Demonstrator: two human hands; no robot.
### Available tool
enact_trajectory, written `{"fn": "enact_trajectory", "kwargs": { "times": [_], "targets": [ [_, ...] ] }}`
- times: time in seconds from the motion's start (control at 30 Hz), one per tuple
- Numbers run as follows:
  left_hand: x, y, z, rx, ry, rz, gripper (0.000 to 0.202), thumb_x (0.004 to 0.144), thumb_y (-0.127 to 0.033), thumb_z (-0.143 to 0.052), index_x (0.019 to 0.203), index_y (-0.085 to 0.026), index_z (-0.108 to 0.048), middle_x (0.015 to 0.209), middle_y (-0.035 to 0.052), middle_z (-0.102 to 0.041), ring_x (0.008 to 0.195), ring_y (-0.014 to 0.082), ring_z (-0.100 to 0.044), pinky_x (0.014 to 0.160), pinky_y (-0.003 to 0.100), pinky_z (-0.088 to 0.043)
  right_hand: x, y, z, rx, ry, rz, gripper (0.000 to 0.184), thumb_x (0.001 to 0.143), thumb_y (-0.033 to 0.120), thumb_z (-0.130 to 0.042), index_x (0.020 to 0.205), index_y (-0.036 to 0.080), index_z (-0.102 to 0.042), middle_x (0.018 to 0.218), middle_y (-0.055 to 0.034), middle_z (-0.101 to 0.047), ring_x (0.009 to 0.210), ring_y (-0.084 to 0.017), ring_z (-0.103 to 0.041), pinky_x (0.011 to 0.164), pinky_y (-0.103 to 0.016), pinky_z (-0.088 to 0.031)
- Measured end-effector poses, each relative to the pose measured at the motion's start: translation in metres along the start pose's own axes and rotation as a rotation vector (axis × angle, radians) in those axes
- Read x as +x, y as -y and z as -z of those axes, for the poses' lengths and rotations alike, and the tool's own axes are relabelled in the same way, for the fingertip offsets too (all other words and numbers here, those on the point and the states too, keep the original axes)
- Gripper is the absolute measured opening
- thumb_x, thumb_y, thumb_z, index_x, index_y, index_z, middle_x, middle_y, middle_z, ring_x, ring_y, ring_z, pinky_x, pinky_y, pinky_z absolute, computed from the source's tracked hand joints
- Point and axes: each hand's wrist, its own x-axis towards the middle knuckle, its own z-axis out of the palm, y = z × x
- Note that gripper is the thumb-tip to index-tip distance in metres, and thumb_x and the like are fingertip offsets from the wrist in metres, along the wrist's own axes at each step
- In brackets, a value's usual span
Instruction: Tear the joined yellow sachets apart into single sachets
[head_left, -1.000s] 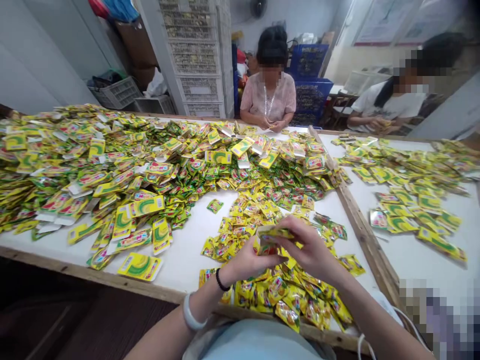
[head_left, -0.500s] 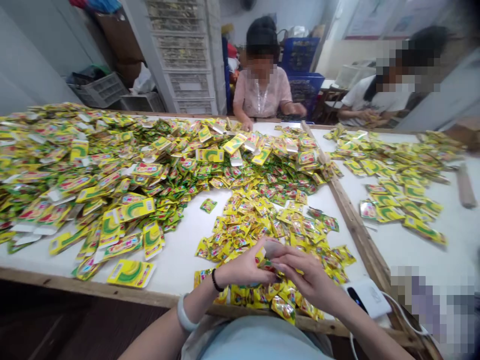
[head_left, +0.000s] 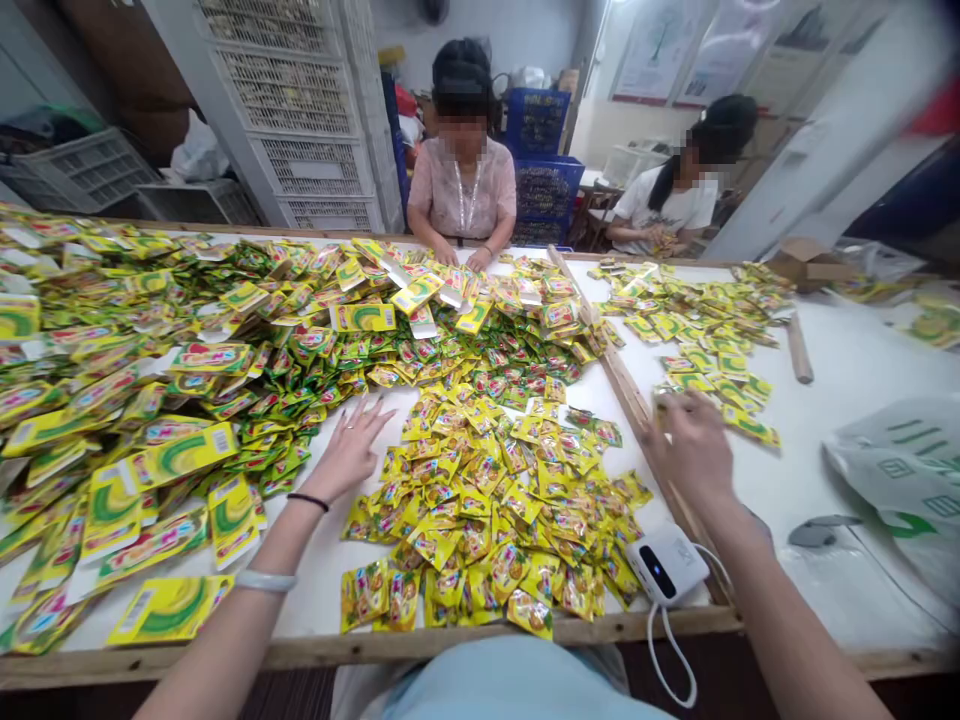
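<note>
The left hand (head_left: 351, 450) is laid flat with fingers spread on the bare table (head_left: 330, 570), holding nothing, the small yellow sachets (head_left: 487, 490) lying just to its right. The right hand (head_left: 694, 450) is stretched over the wooden divider (head_left: 626, 385); whether anything is gripped cannot be told. Sachets could be swept off the near edge, and the white device (head_left: 666, 565) with its cable lies close beneath the right forearm, where it could be snagged.

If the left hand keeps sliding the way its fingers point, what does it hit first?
Probably the heaped green and yellow sachets just past the fingertips of the left hand, which lies flat on the white table; the gap looks small, though depth is unclear.
</note>
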Motion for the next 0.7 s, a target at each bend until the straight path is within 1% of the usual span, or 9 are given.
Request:
{"fn": "enact_trajectory", "kwargs": {
  "times": [0.03,0.1,0.17,0.2,0.3,0.43,0.53,0.63,0.7],
  "targets": [
    [0.001,0.019,-0.005,0.024,0.077,0.031,0.058,0.075,-0.016,-0.042,0.133,-0.019,-0.038,0.146,0.0076,-0.029,0.138,0.0293,-0.012,0.108,0.056,-0.014,0.003,0.005,-0.011,0.032,0.066,0.074,0.047,0.084,0.033,-0.049,0.124,0.008,-0.049,0.134,-0.0214,-0.037,0.125,-0.034,-0.031,0.099,-0.051,-0.033],
    [0.0,0.042,-0.016,0.012,0.138,0.036,0.053,0.081,-0.028,-0.04,0.133,-0.017,-0.039,0.145,0.0096,-0.031,0.136,0.0286,-0.021,0.107,0.051,-0.021,0.003,0.029,-0.038,0.212,0.291,0.231,0.053,0.084,0.03,-0.048,0.133,0.011,-0.039,0.139,-0.0164,-0.035,0.13,-0.029,-0.027,0.104,-0.047,-0.028],
    [-0.003,0.049,-0.026,-0.004,0.079,0.023,0.052,0.086,-0.036,-0.035,0.132,-0.013,-0.04,0.143,0.0113,-0.035,0.133,0.0254,-0.029,0.107,0.044,-0.025,-0.001,0.06,-0.065,0.386,0.486,0.269,0.052,0.083,0.029,-0.05,0.132,0.016,-0.041,0.139,-0.0124,-0.038,0.131,-0.027,-0.026,0.106,-0.046,-0.024],
    [-0.005,0.05,-0.029,-0.001,0.025,0.026,0.052,0.087,-0.038,-0.033,0.131,-0.012,-0.041,0.141,0.0118,-0.038,0.131,0.024,-0.033,0.107,0.041,-0.026,-0.004,0.073,-0.077,0.424,0.529,0.276,0.045,0.083,0.028,-0.05,0.127,0.017,-0.047,0.134,-0.0114,-0.045,0.129,-0.026,-0.031,0.106,-0.044,-0.025],
    [-0.009,0.053,-0.031,-0.007,-0.096,0.071,0.048,0.088,-0.036,-0.03,0.125,-0.011,-0.048,0.132,0.0114,-0.049,0.122,0.0227,-0.045,0.105,0.038,-0.03,-0.007,0.094,-0.094,0.456,0.541,0.263,0.026,0.088,0.026,-0.042,0.103,0.017,-0.061,0.108,-0.0109,-0.063,0.109,-0.023,-0.053,0.096,-0.038,-0.037],
    [-0.008,0.049,-0.019,-0.123,-0.254,0.206,0.044,0.087,-0.036,-0.03,0.115,-0.013,-0.056,0.116,0.0115,-0.062,0.103,0.0259,-0.059,0.092,0.04,-0.043,0.003,0.093,-0.079,0.465,0.44,0.214,0.037,0.094,0.027,-0.026,0.084,0.013,-0.059,0.075,-0.0105,-0.063,0.073,-0.021,-0.06,0.07,-0.034,-0.047],
    [-0.002,0.008,-0.006,-0.324,-0.369,0.28,0.043,0.089,-0.039,-0.028,0.115,-0.016,-0.055,0.104,0.0091,-0.066,0.089,0.0232,-0.063,0.079,0.035,-0.048,0.01,0.105,-0.052,0.565,0.424,0.273,0.036,0.095,0.031,-0.027,0.081,0.015,-0.057,0.085,-0.0094,-0.063,0.079,-0.018,-0.061,0.069,-0.028,-0.048],
    [0.0,-0.062,0.003,-0.57,-0.244,0.121,0.042,0.09,-0.039,-0.03,0.122,-0.019,-0.049,0.075,0.0022,-0.064,0.071,0.0174,-0.06,0.068,0.028,-0.046,0.01,0.133,-0.022,0.797,0.589,0.387,0.027,0.092,0.032,-0.038,0.078,0.017,-0.056,0.112,-0.0092,-0.057,0.101,-0.018,-0.055,0.084,-0.029,-0.044],
    [-0.001,-0.103,0.007,-0.674,-0.151,0.035,0.042,0.089,-0.037,-0.034,0.125,-0.018,-0.046,0.061,-0.0027,-0.054,0.057,0.0139,-0.051,0.059,0.024,-0.041,0.012,0.151,-0.007,0.898,0.665,0.42,0.023,0.09,0.03,-0.042,0.077,0.018,-0.056,0.115,-0.0087,-0.055,0.106,-0.019,-0.052,0.089,-0.031,-0.04]
  ]
}}
